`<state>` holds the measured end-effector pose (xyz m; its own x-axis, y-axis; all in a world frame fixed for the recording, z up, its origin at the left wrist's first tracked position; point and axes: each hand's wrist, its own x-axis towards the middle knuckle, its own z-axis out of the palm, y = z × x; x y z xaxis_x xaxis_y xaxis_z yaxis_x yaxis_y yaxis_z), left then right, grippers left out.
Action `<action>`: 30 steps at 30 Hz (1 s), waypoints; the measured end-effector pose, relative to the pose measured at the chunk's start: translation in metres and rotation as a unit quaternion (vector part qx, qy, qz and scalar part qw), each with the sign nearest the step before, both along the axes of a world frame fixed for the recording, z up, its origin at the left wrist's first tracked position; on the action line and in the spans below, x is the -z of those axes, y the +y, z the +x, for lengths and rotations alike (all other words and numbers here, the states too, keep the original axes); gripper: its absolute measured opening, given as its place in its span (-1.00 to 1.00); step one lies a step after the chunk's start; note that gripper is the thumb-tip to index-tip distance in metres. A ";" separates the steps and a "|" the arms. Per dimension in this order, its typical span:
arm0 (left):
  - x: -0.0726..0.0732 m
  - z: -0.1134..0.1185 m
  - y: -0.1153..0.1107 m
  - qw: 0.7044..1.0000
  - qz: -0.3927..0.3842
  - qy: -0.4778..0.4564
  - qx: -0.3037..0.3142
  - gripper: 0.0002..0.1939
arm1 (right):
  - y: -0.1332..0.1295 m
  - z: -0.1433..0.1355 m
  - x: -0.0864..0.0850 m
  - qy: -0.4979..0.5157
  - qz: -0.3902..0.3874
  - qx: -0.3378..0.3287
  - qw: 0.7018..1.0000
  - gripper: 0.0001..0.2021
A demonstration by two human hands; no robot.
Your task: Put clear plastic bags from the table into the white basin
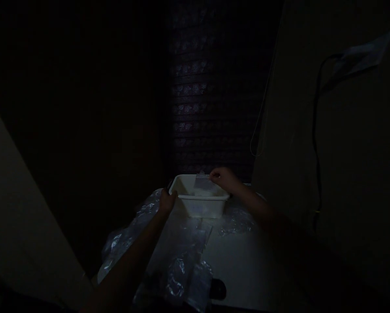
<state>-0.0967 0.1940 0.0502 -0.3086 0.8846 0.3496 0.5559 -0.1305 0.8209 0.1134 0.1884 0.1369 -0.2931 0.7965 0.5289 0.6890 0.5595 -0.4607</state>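
The person's left hand (pixel 167 201) is curled over the left rim of a white bin (pixel 203 205), thumb at its near corner, most likely to steady it on the pale table (pixel 240 256). The right hand (pixel 224 179) reaches over the bin's right side, thumb and fingers drawn together, apparently pinching the edge of a clear packet (pixel 202 180); the dimness hides the exact contact. The packet stands against the bin's far wall, perhaps kept upright by that pinch. The bin sits at the table's far end, within reach of both arms. Crumpled clear plastic (pixel 142 217) lies to its left, with more plastic (pixel 237 221) to its right, and flat clear sheets (pixel 178 274) cover the near left, seemingly set aside there. A small dark object (pixel 218 289) lies just right of the sheets, too dim to identify
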 end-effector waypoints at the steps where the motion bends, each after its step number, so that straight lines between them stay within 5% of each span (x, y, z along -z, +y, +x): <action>1: 0.003 0.000 -0.002 1.000 0.005 -0.012 0.000 -0.57 | 0.005 -0.003 0.001 -0.010 -0.002 0.007 1.000 -0.86; 8: 0.014 0.004 -0.029 0.995 0.095 -0.023 0.009 -0.54 | 0.018 -0.017 0.016 -0.021 -0.054 0.011 0.998 -0.85; 16: 0.022 0.007 -0.046 0.994 0.089 -0.070 0.001 -0.50 | 0.019 -0.049 0.045 -0.032 -0.120 -0.052 0.991 -0.87; 30: 0.015 0.008 -0.052 0.998 0.061 -0.033 0.005 -0.51 | 0.012 -0.077 0.058 -0.125 -0.106 0.031 0.986 -0.80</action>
